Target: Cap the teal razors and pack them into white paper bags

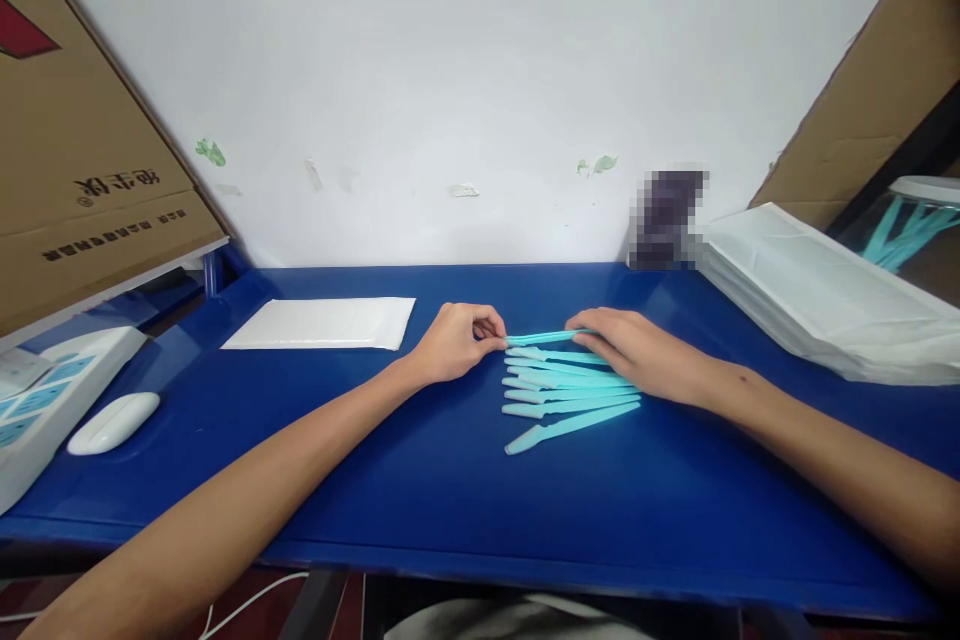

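Several turquoise eyebrow razors (574,425) lie roughly parallel in a fanned row on the blue table, their blade ends to the left. At the far side of the row, one razor (540,338), or a few lying together, stretches between my two hands. My left hand (461,340) is closed, with thumb and fingertips pinching its left end. The right end is between the thumb and fingers of my right hand (630,345), which also partly covers the handle ends of other razors. A white padded envelope (319,323) lies flat to the left of my left hand.
A stack of white padded envelopes (810,290) sits at the right, beside a clear lidded container (911,230) of turquoise razors. A white mouse (114,423) and a white object with light blue patches (60,395) are at left. Cardboard (90,120) and a white wall (465,70) border the table.
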Available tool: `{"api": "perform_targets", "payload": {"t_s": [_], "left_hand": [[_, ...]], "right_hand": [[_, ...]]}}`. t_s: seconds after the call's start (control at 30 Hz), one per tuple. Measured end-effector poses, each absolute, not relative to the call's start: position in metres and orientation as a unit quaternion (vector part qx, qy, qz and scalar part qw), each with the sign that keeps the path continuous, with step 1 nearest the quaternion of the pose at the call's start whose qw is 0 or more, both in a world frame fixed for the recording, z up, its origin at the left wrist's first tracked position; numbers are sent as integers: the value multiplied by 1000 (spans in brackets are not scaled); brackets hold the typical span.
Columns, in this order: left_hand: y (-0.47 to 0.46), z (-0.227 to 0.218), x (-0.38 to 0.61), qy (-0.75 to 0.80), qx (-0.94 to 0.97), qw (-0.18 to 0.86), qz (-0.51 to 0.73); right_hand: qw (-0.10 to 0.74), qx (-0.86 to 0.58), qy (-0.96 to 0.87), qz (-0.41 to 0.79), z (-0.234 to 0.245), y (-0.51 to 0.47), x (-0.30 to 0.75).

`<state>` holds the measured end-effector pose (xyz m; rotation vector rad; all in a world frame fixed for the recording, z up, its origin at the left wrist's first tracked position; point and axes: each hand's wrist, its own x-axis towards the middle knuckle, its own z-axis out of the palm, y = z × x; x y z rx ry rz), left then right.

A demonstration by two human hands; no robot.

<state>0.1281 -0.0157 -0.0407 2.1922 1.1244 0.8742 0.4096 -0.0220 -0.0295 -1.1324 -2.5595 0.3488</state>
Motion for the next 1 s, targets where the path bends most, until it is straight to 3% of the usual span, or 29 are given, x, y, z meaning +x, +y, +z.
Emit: {"api": "perform_targets", "payload": {"t_s": [0.23,0.47,1.0], "left_hand": [[-14,-46,131,424,790,282,342],[-17,-43,132,391,839,211,314],[-14,-43,126,397,862,126,290]], "right_hand": [[167,-404,-892,120,-30,-27,402],[166,-397,-900,65,-31,-25,407],[210,-421,-858,206,-16,-37,400]]}}
